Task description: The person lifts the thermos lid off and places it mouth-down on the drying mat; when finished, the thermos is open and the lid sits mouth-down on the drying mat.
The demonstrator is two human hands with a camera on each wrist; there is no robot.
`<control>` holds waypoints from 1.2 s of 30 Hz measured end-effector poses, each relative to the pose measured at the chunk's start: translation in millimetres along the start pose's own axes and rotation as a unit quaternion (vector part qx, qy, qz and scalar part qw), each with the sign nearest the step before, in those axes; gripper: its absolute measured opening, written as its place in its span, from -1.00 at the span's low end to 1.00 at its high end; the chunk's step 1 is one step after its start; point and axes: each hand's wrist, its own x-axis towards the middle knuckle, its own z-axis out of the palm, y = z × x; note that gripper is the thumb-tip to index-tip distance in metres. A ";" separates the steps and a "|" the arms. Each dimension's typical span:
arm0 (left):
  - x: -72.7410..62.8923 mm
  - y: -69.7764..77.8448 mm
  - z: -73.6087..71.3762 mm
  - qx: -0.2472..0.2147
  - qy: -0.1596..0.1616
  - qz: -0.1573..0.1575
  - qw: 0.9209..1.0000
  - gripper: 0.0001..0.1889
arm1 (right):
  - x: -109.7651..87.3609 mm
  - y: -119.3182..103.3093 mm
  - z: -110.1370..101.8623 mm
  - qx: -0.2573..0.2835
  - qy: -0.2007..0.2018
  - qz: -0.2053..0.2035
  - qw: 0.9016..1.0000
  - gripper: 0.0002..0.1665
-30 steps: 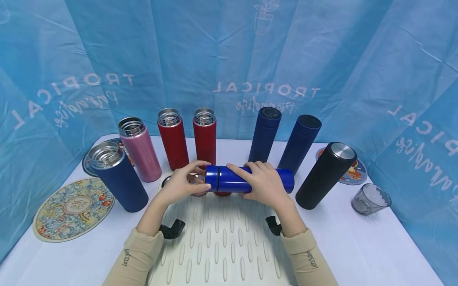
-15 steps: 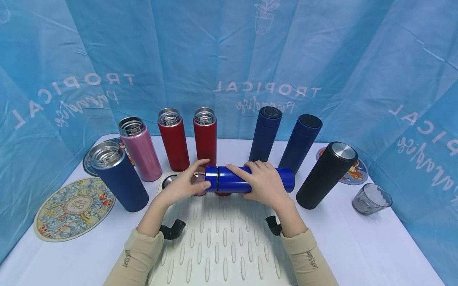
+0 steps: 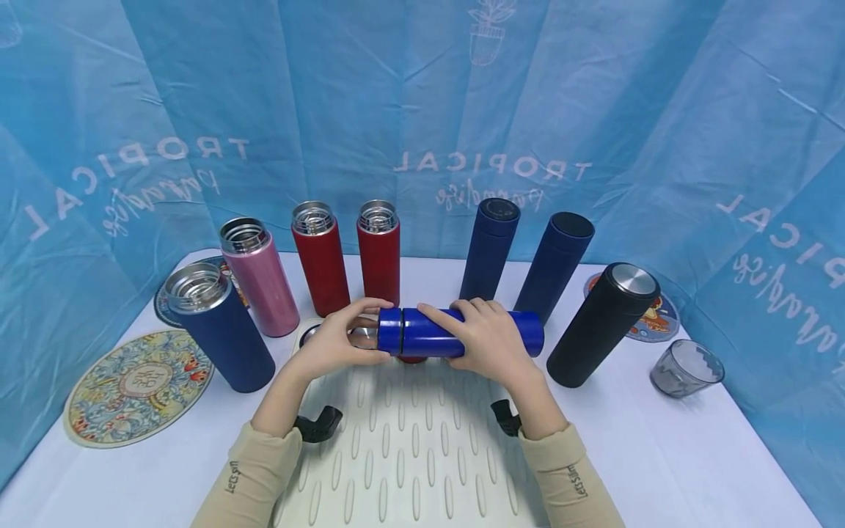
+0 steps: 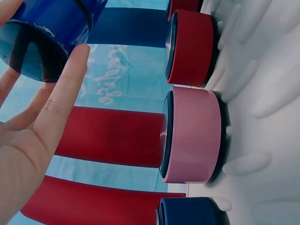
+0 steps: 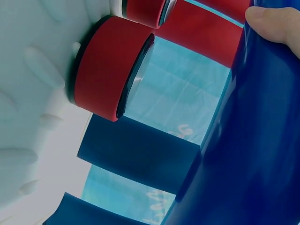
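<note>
A glossy blue thermos [image 3: 425,339] lies sideways in the air over the cream ribbed mat [image 3: 396,455]. My right hand [image 3: 491,337] grips its body, thumb along the near top and fingers over the far side; the thermos fills the right side of the right wrist view. At its left end my left hand [image 3: 333,341] pinches the blue lid [image 3: 391,331] between thumb and fingers. A dark seam separates lid and body. In the left wrist view the fingers [image 4: 61,93] reach round the lid's shiny end.
Loose lids stand on the mat's far edge: pink [image 4: 197,136], red [image 4: 192,47], navy [image 4: 187,211]. Behind stand uncapped navy [image 3: 221,330], pink [image 3: 260,286] and red bottles [image 3: 320,271]; capped navy bottles [image 3: 554,257] and a black one [image 3: 597,330]. A glass [image 3: 686,370] sits right.
The left thumb and fingers have shifted their hold around the lid, the thumb now lower at its near side. The thermos and right hand stay put.
</note>
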 end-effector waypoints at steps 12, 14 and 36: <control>0.2 0.8 -0.3 0.048 0.015 -0.061 0.997 -0.43 | -0.5 -2.7 -0.4 0.005 -0.010 0.006 1.000 0.18; 0.7 1.8 1.2 0.056 0.022 -0.081 0.995 -0.47 | -0.6 -2.9 -1.0 0.003 -0.008 0.006 1.000 0.18; -0.2 5.2 2.9 0.003 0.007 -0.027 1.000 -0.32 | -0.6 -0.4 -5.1 -0.012 0.014 0.000 1.000 0.14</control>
